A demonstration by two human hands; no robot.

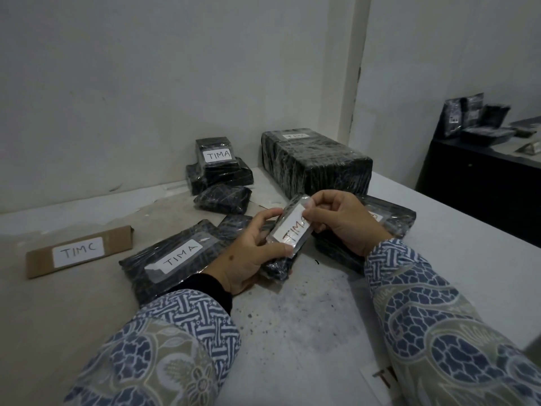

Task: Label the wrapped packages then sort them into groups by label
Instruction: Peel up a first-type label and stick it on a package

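A small black wrapped package [281, 266] is held above the table in my left hand [248, 256]. On its top lies a white label [292, 228] reading TIMA under clear tape. My right hand [342, 221] pinches the far end of that label and tape. To the left lies a flat black package labelled TIMA [172, 257]. A brown cardboard package labelled TIMC [79, 252] lies further left. At the back stands a stack of black packages with a TIMA label [218, 164], and a large black wrapped box [317, 162] with a label on top.
More black packages lie under my right wrist [389, 215] and behind my left hand [224, 199]. A loose white label sheet [377, 379] lies near the front edge. The white table [439, 244] ends at the right, beyond it a dark cabinet [480, 183] with more packages.
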